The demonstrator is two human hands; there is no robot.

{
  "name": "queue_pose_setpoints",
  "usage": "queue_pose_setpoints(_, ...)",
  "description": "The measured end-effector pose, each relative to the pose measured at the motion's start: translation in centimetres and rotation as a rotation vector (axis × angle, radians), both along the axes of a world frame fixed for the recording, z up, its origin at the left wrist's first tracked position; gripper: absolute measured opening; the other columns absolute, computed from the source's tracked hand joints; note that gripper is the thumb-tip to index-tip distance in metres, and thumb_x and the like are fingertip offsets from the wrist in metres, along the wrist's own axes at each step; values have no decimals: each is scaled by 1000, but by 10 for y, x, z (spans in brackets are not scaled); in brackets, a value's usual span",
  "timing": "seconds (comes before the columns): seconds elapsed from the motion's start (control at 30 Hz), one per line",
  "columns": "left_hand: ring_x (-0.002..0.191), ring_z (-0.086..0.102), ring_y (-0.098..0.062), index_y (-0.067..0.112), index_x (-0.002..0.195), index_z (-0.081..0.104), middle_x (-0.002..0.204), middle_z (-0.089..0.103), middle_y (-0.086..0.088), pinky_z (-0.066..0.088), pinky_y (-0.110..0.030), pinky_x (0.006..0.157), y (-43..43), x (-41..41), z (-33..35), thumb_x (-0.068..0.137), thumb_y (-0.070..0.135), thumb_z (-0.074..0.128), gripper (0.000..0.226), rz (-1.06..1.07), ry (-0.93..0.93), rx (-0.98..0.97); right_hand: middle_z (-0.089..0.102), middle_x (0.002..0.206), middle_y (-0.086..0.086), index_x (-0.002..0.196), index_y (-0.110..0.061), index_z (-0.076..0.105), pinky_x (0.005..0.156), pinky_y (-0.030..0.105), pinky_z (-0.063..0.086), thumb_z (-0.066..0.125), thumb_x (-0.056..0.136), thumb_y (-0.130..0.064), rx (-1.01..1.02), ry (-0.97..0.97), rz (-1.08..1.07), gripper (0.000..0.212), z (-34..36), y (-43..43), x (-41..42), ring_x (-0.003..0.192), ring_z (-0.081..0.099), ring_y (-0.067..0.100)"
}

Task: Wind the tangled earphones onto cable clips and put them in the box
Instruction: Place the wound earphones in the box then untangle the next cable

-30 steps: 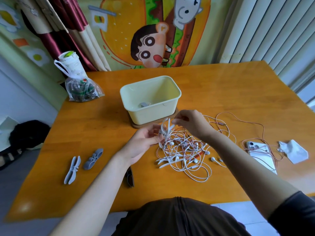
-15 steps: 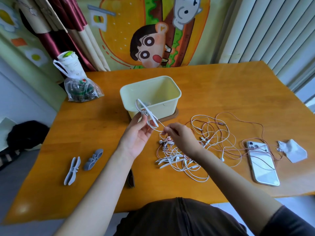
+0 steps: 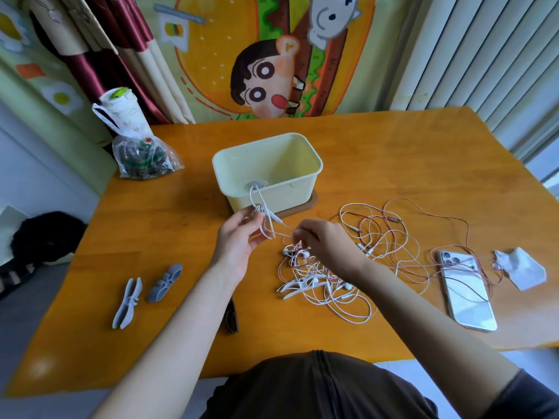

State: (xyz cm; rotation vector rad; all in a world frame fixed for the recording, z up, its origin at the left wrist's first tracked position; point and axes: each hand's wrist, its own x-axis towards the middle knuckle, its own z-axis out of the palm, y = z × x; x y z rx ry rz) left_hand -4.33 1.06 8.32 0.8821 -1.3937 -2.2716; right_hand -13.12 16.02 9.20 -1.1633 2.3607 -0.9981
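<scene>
Grips | L grip (image 3: 239, 241) pinching white clip (image 3: 270, 215) | R grip (image 3: 323, 241) pinching earphone cord (image 3: 286, 234), nr box (image 3: 314, 176)

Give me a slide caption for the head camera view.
Left hand and right hand hold a white earphone cable between the cream box and the earphone tangle.

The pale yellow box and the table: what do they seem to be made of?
The box looks like matte plastic: even pale yellow, with rounded moulded corners. The table looks like varnished wood: orange planks with joins and a sheen; possibly veneer.
</scene>
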Motion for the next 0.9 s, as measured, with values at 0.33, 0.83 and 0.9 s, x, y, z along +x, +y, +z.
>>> queue_pose_setpoints(0.33,73,58,-17,2,113,65,90,64,-8,52,-25,63,7,-1,-8,91,6,58,23,24,-97,-21,54,79,-8,122,-24,55,52,24,34,56,92,-38,156,245,48,33,5,-1,4,66,51,14)
queue_pose_setpoints(0.83,79,60,-15,27,90,66,80,64,5,50,-27,76,14,7,-13,84,7,69,21,-295,-225,-701,66,74,-4,98,-17,58,57,34,49,44,99,-33,73,309,-101,20,4,-3,-5,62,60,18)
queue_pose_setpoints(0.9,79,59,-13,32,87,64,81,64,8,50,-24,75,14,9,-11,84,7,69,26,-307,-207,-712,66,73,-5,96,-17,56,54,29,45,47,97,-31,36,250,-122,17,5,-2,-7,56,55,11)
